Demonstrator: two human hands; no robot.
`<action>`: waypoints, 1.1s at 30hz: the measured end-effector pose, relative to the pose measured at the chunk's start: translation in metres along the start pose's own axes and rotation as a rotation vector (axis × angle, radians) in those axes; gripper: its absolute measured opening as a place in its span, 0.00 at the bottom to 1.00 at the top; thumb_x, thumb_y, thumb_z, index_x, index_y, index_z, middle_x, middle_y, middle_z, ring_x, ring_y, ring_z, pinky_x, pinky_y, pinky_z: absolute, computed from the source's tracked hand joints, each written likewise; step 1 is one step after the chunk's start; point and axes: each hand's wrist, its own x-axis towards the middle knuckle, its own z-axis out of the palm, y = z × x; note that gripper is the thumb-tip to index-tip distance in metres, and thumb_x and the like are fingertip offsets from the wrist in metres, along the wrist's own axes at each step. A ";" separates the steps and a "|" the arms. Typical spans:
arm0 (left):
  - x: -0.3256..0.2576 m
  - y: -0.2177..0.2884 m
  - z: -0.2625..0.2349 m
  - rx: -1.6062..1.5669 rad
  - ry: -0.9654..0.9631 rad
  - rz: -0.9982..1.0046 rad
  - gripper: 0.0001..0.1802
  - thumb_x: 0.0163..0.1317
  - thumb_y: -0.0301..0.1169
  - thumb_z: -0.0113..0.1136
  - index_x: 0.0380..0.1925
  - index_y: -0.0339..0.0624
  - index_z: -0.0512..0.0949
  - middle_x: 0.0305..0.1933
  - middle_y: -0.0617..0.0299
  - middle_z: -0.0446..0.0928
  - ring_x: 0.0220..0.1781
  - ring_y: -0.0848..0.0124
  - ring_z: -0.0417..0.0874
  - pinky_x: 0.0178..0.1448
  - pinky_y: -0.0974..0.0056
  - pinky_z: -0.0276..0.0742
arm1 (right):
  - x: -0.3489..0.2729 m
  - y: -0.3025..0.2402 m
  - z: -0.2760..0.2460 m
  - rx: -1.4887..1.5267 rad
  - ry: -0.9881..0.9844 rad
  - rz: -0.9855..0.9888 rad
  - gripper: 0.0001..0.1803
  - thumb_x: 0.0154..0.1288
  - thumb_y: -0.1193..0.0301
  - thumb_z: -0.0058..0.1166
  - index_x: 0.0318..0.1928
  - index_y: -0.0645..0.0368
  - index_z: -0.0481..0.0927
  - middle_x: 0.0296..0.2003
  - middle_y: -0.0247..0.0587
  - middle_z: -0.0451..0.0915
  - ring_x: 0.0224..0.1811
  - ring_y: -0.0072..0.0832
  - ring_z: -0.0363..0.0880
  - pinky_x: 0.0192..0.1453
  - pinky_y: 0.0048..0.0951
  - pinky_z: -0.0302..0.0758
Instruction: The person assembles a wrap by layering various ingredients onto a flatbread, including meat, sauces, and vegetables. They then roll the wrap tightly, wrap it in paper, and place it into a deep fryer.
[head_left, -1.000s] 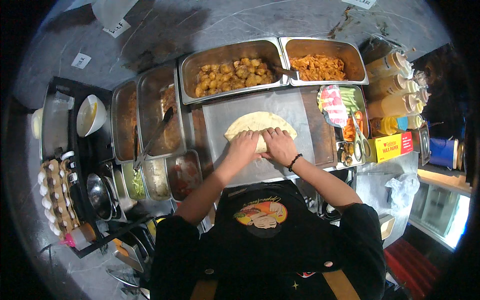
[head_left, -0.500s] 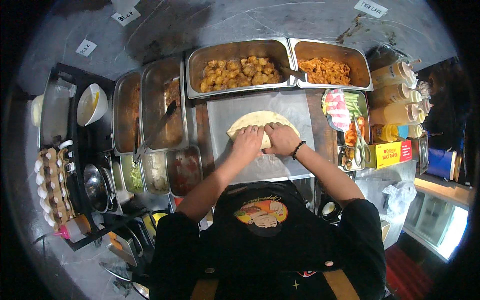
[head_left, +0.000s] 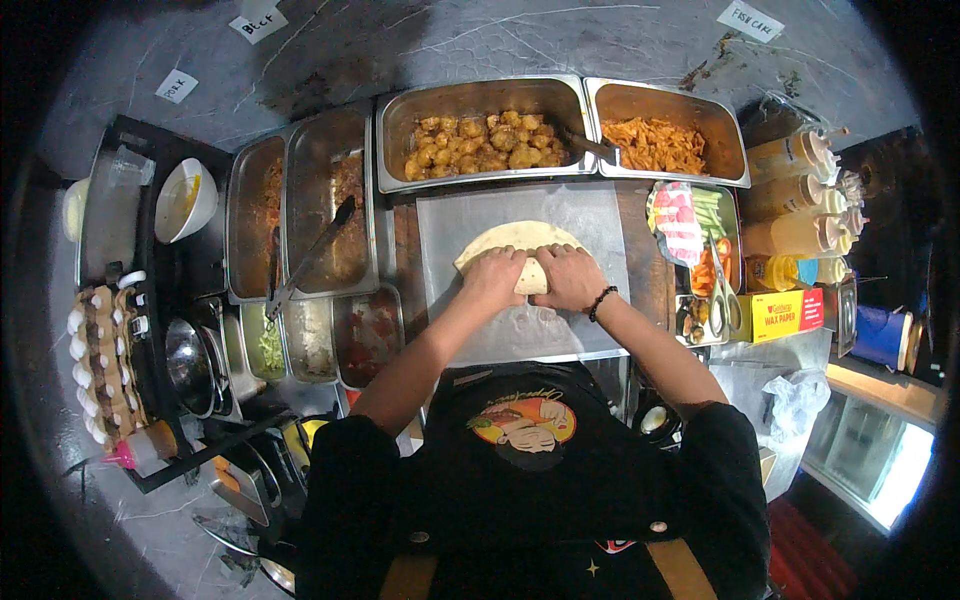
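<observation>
A pale flour tortilla, folded over toward me, lies on a sheet of wax paper. My left hand grips the near folded edge on its left part, fingers curled over the top. On the right part, my right hand, with a dark beaded bracelet at the wrist, grips the same fold. A strip of tortilla shows between the two hands. Whatever the fold encloses is hidden. Under the paper is a brown wooden board.
Behind the paper stand steel pans of browned chunks and orange strips. Deep pans with tongs are at left, beyond them egg trays. At right are scissors, a yellow-red wax paper box and sauce bottles.
Both hands have curled further over the fold, and the fingers are more bent. The right hand has shifted slightly right, widening the strip of tortilla seen between the hands.
</observation>
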 end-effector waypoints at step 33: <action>-0.075 -0.003 0.019 -0.501 0.444 -0.461 0.17 0.56 0.24 0.64 0.47 0.36 0.80 0.44 0.49 0.82 0.45 0.54 0.83 0.48 0.58 0.79 | 0.015 -0.027 -0.002 -0.098 0.110 -0.324 0.39 0.51 0.51 0.66 0.63 0.43 0.67 0.55 0.42 0.73 0.56 0.42 0.74 0.55 0.46 0.73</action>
